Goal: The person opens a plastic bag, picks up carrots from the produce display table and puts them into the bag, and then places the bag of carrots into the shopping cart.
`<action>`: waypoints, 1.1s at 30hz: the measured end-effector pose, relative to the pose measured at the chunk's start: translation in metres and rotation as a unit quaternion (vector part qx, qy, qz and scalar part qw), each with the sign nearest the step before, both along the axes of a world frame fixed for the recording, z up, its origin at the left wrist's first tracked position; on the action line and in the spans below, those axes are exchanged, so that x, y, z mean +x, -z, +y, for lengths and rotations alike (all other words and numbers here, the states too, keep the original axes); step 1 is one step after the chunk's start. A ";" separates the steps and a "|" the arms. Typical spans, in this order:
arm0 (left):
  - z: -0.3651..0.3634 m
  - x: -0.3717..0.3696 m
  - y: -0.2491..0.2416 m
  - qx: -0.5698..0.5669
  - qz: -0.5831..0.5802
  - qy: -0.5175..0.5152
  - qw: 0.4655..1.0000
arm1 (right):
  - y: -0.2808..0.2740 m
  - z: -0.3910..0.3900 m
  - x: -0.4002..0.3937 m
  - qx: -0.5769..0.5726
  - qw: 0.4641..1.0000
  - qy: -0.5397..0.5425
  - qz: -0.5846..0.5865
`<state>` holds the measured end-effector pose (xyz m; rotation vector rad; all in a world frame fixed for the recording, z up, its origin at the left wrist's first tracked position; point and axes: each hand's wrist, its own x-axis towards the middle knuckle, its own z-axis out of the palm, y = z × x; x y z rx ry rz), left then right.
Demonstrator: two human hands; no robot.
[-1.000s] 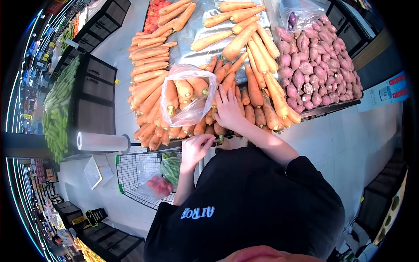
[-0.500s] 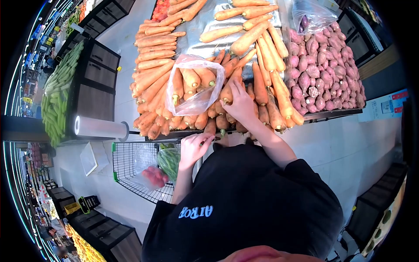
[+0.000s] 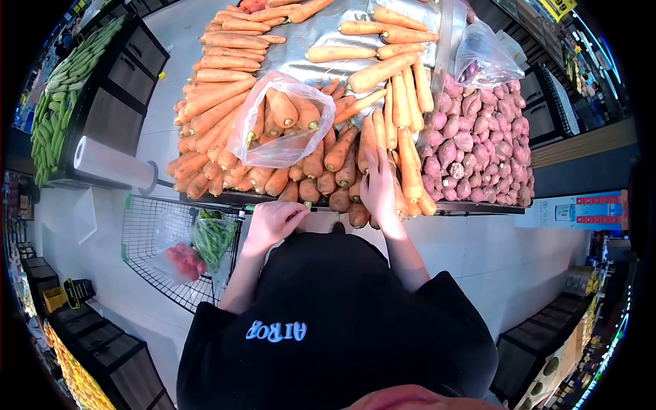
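Observation:
My right hand [image 3: 380,190] reaches over the front of the carrot pile, its fingers stretched out against an upright carrot [image 3: 367,140]. Whether it bears any of that carrot's weight does not show. To the left, an open clear plastic bag [image 3: 273,156] lies on the pile with several carrots [image 3: 281,109] inside. My left hand [image 3: 272,224] is closed at the stand's front edge, beside the shopping cart [image 3: 147,256]. Its fingers curl inward, and what they hold, if anything, is hidden.
Purple sweet potatoes [image 3: 471,147] fill the stand's right side, with a clear bag [image 3: 486,58] above. In the cart lie bagged green vegetables [image 3: 212,242] and bagged red produce [image 3: 184,262]. A plastic roll [image 3: 109,162] sticks out at left, near green vegetables [image 3: 53,126].
My right hand has left one carrot and moved right to another. My left hand stays low by the stand's edge; a dark thing seen at its fingers earlier no longer shows. The view has shifted.

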<state>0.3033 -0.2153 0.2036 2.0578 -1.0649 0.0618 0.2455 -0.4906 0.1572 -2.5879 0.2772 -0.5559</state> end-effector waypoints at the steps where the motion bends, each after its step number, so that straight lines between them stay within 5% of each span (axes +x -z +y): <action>1: 0.000 0.000 0.001 0.004 -0.004 0.001 1.000 | -0.003 -0.001 0.002 0.020 1.000 0.005 -0.007; 8: -0.003 -0.002 -0.002 0.012 0.005 0.005 1.000 | -0.014 -0.021 0.017 0.021 0.998 -0.034 0.044; 12: -0.003 -0.003 -0.003 -0.007 0.021 -0.007 1.000 | -0.027 -0.038 0.001 0.141 0.986 0.019 -0.092; 16: 0.001 -0.006 -0.002 -0.023 0.104 -0.016 0.994 | -0.055 -0.054 -0.040 0.499 0.851 0.046 -0.160; 18: -0.001 -0.010 0.006 -0.069 0.254 -0.040 0.964 | -0.064 -0.062 -0.058 0.454 0.870 0.032 -0.191; 22: -0.017 -0.004 0.002 -0.146 0.385 -0.037 0.911 | -0.086 -0.048 -0.081 0.585 0.786 -0.066 -0.189; 26: -0.035 0.002 -0.028 -0.064 0.393 0.001 0.917 | -0.097 -0.028 -0.074 0.625 0.754 -0.116 -0.164; 30: -0.041 -0.001 -0.024 -0.212 0.414 0.016 0.885 | -0.098 -0.018 -0.060 0.623 0.748 -0.177 -0.145; 33: -0.032 0.002 -0.023 -0.191 0.421 0.013 0.887 | -0.107 -0.016 -0.061 0.581 0.785 -0.195 -0.092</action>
